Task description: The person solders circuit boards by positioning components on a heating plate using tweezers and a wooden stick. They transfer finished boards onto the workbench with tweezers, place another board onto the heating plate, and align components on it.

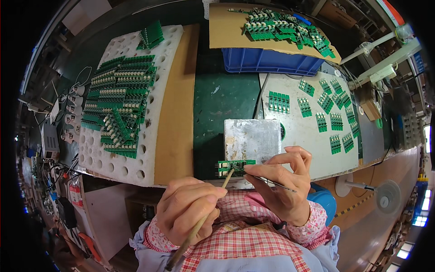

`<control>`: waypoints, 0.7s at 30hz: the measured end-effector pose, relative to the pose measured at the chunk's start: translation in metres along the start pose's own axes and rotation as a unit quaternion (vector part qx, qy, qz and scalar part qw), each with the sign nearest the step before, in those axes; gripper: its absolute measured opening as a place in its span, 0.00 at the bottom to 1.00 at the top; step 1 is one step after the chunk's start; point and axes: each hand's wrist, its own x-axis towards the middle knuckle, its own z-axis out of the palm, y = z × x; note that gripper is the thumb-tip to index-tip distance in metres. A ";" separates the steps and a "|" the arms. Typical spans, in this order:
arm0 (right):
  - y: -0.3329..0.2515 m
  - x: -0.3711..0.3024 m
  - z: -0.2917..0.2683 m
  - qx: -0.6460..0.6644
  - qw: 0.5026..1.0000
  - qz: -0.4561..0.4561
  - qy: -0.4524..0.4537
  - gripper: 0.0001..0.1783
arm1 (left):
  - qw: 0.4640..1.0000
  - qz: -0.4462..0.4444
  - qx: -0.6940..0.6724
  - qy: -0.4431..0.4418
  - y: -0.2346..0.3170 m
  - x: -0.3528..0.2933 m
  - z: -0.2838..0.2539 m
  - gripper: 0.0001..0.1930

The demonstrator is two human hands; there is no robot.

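Observation:
A small green circuit board (224, 166) with white connectors and pins lies at the front edge of a scuffed metal block (252, 140). My left hand (189, 211) is closed around a thin wooden stick (199, 225), whose tip meets the board's middle. From the right, my right hand (286, 181) pinches slim metal tweezers (275, 183), their points at the board close to the stick's tip. The fingers of my right hand partly cover the board's right end, so whether they also touch it I cannot tell.
To the left, stacked circuit boards (120, 97) rest on a white foam sheet (166, 54) with holes. Several small boards (335, 121) are spread over a pale sheet (294, 156) at right. Behind, a blue crate (272, 62) carries cardboard (226, 34) with piled boards (283, 27).

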 end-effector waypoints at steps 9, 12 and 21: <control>-0.003 0.001 -0.002 -0.018 1.000 0.012 -0.021 0.18 | 1.000 0.004 0.006 -0.014 0.000 -0.001 -0.002 0.10; -0.001 0.000 -0.002 -0.020 1.000 0.007 -0.016 0.18 | 1.000 0.001 0.003 -0.027 -0.001 0.000 -0.002 0.11; -0.001 -0.002 0.001 -0.010 1.000 0.003 0.001 0.19 | 1.000 0.001 0.005 -0.018 0.000 -0.002 -0.002 0.12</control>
